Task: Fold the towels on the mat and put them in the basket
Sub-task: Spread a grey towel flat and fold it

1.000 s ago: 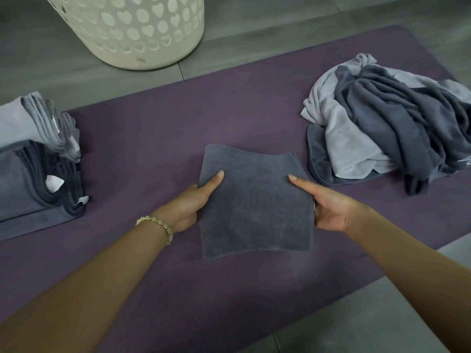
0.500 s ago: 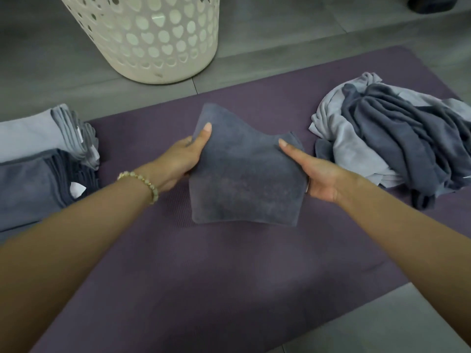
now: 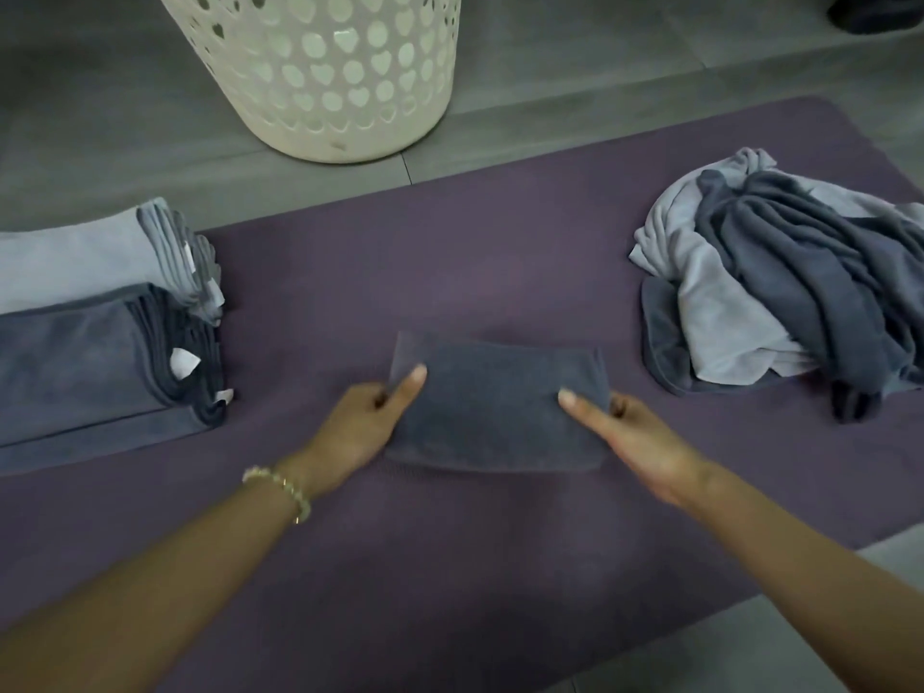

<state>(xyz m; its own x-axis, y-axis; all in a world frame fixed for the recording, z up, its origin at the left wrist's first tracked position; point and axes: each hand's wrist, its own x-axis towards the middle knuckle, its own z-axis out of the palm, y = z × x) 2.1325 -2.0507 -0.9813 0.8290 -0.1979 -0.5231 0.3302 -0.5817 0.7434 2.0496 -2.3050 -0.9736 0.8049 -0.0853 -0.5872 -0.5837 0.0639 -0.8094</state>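
Note:
A dark grey towel (image 3: pixel 495 407), folded into a small rectangle, lies in the middle of the purple mat (image 3: pixel 450 272). My left hand (image 3: pixel 365 427) grips its left edge, thumb on top and fingers tucked under. My right hand (image 3: pixel 630 437) grips the right edge the same way. A stack of folded towels (image 3: pixel 95 332) sits at the mat's left end, light grey ones behind dark ones. An unfolded heap of light and dark towels (image 3: pixel 780 287) lies at the right end. The cream basket (image 3: pixel 325 72) with heart-shaped holes stands on the floor beyond the mat.
Grey floor tiles surround the mat. A dark object (image 3: pixel 875 12) sits at the far right top corner. Bare mat stretches in front of the towel between my forearms.
The towel was lifted by both hands, folded in half, and now lies back on the mat as a narrower rectangle. Both hands still hold its side edges.

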